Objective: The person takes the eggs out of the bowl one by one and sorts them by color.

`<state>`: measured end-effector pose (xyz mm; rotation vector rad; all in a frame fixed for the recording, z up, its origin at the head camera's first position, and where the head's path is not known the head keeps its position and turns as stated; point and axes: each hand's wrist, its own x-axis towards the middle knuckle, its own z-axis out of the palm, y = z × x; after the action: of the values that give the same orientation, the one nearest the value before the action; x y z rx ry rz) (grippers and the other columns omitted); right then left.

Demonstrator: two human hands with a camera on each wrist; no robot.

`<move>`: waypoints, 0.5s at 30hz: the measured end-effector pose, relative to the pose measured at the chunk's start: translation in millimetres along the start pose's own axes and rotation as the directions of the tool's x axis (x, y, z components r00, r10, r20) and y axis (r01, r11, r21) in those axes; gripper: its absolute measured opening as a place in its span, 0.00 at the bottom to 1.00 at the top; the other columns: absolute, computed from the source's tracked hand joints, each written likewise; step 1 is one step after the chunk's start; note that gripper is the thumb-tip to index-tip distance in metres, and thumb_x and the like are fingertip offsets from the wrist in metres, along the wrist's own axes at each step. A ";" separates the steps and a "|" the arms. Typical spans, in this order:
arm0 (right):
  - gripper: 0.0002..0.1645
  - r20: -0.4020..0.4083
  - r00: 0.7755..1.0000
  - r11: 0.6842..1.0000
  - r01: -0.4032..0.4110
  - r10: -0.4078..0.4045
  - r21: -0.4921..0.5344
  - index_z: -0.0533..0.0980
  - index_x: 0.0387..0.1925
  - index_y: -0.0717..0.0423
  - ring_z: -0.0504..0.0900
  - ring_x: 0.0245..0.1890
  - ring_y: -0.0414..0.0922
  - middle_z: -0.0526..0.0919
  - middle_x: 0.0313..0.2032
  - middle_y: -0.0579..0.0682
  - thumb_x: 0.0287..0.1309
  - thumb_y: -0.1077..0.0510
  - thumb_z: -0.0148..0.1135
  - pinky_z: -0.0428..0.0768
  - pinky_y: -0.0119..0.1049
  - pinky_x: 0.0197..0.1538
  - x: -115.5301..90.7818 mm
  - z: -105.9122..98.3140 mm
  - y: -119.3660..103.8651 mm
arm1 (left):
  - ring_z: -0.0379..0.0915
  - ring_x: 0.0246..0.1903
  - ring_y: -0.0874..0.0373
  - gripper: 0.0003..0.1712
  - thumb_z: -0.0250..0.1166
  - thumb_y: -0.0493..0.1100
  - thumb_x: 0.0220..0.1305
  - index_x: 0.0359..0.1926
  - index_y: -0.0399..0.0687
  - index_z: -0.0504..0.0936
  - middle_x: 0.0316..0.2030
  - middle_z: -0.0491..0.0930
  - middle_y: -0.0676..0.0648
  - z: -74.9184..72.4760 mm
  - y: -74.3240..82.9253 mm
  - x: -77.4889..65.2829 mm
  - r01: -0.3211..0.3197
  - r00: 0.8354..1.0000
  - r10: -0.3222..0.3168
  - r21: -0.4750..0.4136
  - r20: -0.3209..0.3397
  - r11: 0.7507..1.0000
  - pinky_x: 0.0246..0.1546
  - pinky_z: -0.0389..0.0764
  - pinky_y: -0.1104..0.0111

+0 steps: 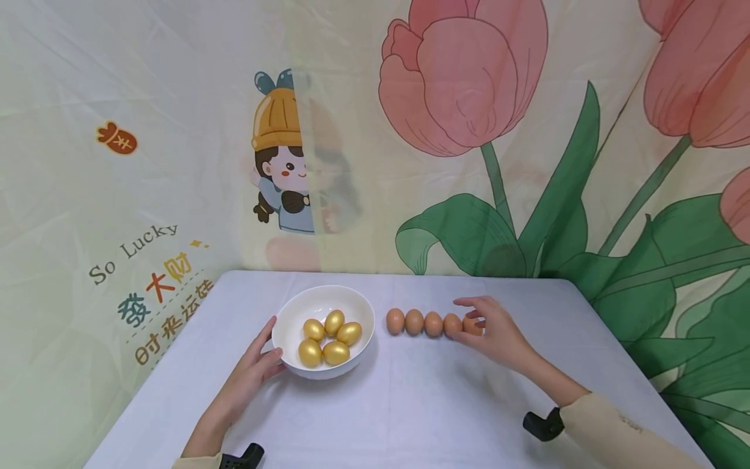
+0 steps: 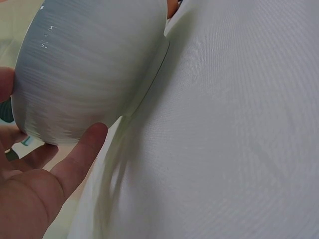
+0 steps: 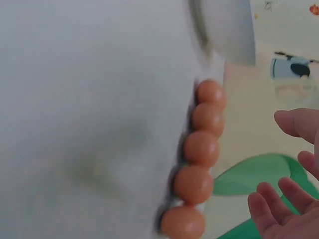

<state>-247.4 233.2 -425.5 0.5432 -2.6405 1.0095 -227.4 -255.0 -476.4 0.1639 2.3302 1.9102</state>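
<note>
A white bowl [image 1: 325, 372] stands on the table with several gold eggs [image 1: 336, 353] inside. My left hand [image 1: 249, 371] rests against the left side of the bowl. In the left wrist view, its thumb [image 2: 84, 154] and fingertips touch the outer wall; that view hides the gold eggs. Right of the bowl, several brown eggs [image 1: 414, 322] lie in a row. Over the right end of that row is my right hand [image 1: 498, 333], fingers spread and partly covering the last egg. In the right wrist view, the hand [image 3: 294, 199] holds nothing and appears apart from the brown eggs [image 3: 202, 148].
A white cloth covers the table [image 1: 410, 417]. Behind it hangs a printed backdrop [image 1: 351, 150] with large tulips and a cartoon child. A black strap device [image 1: 543, 425] sits on the right wrist and another [image 1: 243, 457] on the left.
</note>
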 end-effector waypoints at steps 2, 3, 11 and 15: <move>0.36 0.017 1.000 0.999 0.006 -0.007 0.044 0.78 0.65 0.58 0.85 0.50 0.58 0.80 0.56 0.57 0.55 0.62 0.82 0.91 0.55 0.51 4.4 4.7 -12.5 | 0.64 0.74 0.32 0.42 0.53 0.46 0.84 0.87 0.60 0.42 0.86 0.35 0.39 -0.5 -0.4 -0.4 0.002 1.000 -0.002 0.000 -0.002 1.000 0.68 0.81 0.54; 0.36 0.027 1.000 0.998 0.007 -0.009 0.066 0.78 0.65 0.57 0.85 0.50 0.57 0.80 0.56 0.57 0.56 0.62 0.82 0.91 0.53 0.51 6.9 7.4 -18.7 | 0.64 0.74 0.32 0.42 0.53 0.46 0.84 0.87 0.60 0.42 0.86 0.35 0.39 -0.7 -0.6 -0.7 0.004 1.000 -0.004 0.000 -0.003 1.000 0.68 0.81 0.54; 0.37 0.108 0.994 0.970 -0.024 -0.003 0.244 0.77 0.67 0.53 0.86 0.52 0.58 0.77 0.61 0.56 0.56 0.63 0.81 0.92 0.37 0.47 26.7 31.9 -60.9 | 0.64 0.74 0.32 0.42 0.53 0.47 0.84 0.87 0.59 0.42 0.86 0.35 0.39 -1.3 0.8 -1.8 0.010 1.000 -0.010 -0.009 0.000 1.000 0.67 0.81 0.55; 0.38 0.137 0.991 0.956 -0.048 0.008 0.289 0.76 0.68 0.50 0.87 0.52 0.57 0.77 0.62 0.54 0.57 0.61 0.81 0.91 0.32 0.48 36.3 44.3 -77.5 | 0.63 0.74 0.32 0.43 0.54 0.48 0.84 0.88 0.59 0.42 0.86 0.36 0.39 -1.4 2.5 -1.6 0.004 1.000 -0.004 -0.005 0.006 1.000 0.67 0.81 0.55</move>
<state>-251.3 140.6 -399.0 0.6587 -2.6340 1.4334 -226.0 -256.2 -473.7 0.1634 2.3195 1.9113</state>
